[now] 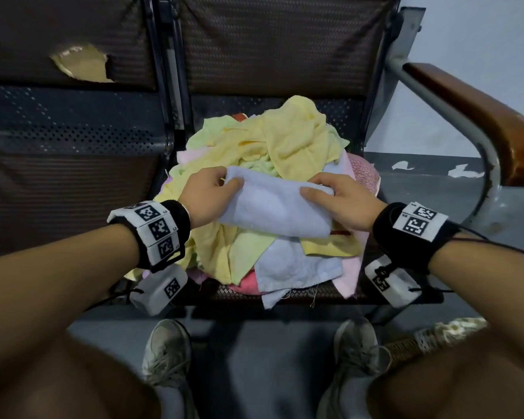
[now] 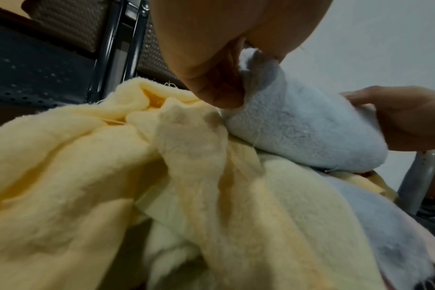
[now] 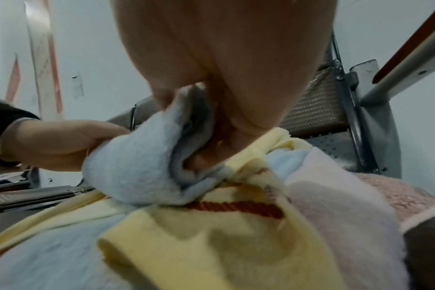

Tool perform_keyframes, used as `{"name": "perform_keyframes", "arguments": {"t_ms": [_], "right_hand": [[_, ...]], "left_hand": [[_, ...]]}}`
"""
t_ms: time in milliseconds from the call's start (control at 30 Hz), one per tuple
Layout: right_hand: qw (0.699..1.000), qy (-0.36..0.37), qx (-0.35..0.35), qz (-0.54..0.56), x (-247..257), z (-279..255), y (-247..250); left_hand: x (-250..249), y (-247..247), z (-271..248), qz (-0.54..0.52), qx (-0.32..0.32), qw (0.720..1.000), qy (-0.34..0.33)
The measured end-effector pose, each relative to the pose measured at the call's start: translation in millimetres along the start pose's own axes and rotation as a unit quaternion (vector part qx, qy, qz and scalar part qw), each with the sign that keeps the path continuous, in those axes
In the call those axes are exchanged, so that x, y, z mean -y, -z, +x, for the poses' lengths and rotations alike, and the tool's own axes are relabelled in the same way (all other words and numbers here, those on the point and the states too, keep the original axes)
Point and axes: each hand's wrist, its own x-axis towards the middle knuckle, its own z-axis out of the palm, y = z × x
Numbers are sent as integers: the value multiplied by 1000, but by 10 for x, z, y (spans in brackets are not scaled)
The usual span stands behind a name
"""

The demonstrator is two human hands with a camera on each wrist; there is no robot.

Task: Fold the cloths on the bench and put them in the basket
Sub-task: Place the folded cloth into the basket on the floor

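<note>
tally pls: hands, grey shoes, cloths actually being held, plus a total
hands: 2, left hand and right hand
grey lace-up shoes: 2
folded light blue terry cloth held by both hands: 1
total: 5

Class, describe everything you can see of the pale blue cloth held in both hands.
The pale blue cloth looks like soft terry towelling, folded over into a thick band. It lies across the top of the cloth pile on the bench seat. The left hand pinches its left end and the right hand grips its right end.
</note>
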Motion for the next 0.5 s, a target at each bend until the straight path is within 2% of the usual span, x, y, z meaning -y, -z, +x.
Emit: {"name": "perform_keyframes", "arguments": {"t_ms": [67,167,267,333,400,500], "right_hand": [[999,-38,20,-17,-26,65,-9],[996,-67,9,-59,-69,137,-5],[992,-99,3,-72,-80,167,-30],[990,-111,3,-85,-63,183,-49],[988,-120,7,-101,-32,196,-51],[981,-129,24,-145,42,194,-29]], "left_hand": [[16,-12,48,32,-8,999,34],[19,14,76,57,27,991,117],[-14,24,42,21,119,971,208],[-37,11,15,-1,170,958,233],[-63,-3,0,-37,169,956,237],[-148,-10,-13,-151,114,958,215]]}}
